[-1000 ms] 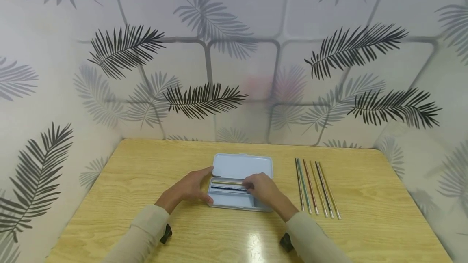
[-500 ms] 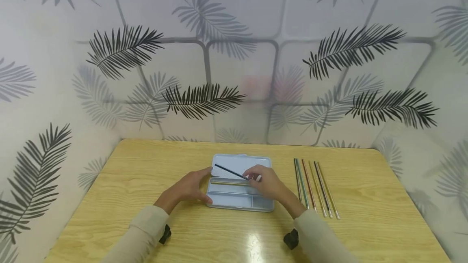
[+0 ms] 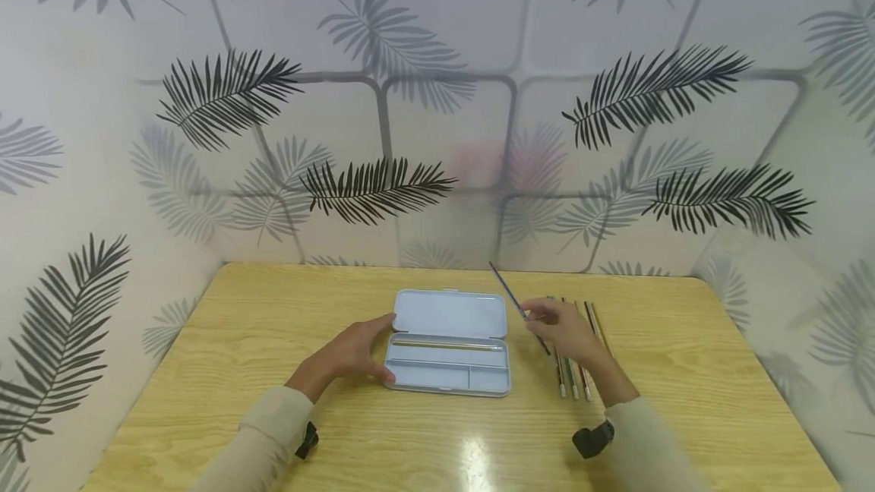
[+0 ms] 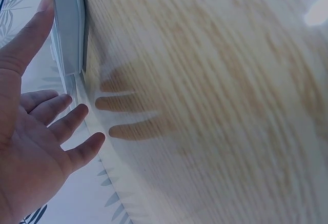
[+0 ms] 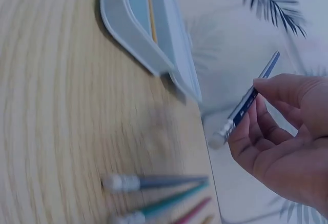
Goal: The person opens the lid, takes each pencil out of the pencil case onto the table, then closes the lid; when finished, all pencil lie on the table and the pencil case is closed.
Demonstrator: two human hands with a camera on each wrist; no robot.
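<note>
An open pale blue pencil case (image 3: 427, 376) lies on the table, its lid (image 3: 450, 314) folded back toward the wall. One yellow pencil (image 3: 444, 345) is in its long far compartment. My left hand (image 3: 350, 353) rests at the case's left end, thumb at the near corner and fingers by the lid; in the left wrist view the fingers (image 4: 77, 121) are spread loosely. Right of the case, my right hand (image 3: 566, 332) pinches a dark blue pencil (image 5: 246, 103) between thumb and fingers, tilted and raised above the table, its white eraser end lower.
Several pencils lie side by side right of the case, among them a teal pencil (image 5: 171, 201) and a red pencil (image 5: 195, 211); the right hand partly hides them. The wooden table (image 3: 307, 302) meets a leaf-patterned wall (image 3: 444, 135) at the back.
My right hand took the dark pencil out of the case, lifted it and carried it right, over beside the row of pencils. The left hand stays at the case.
</note>
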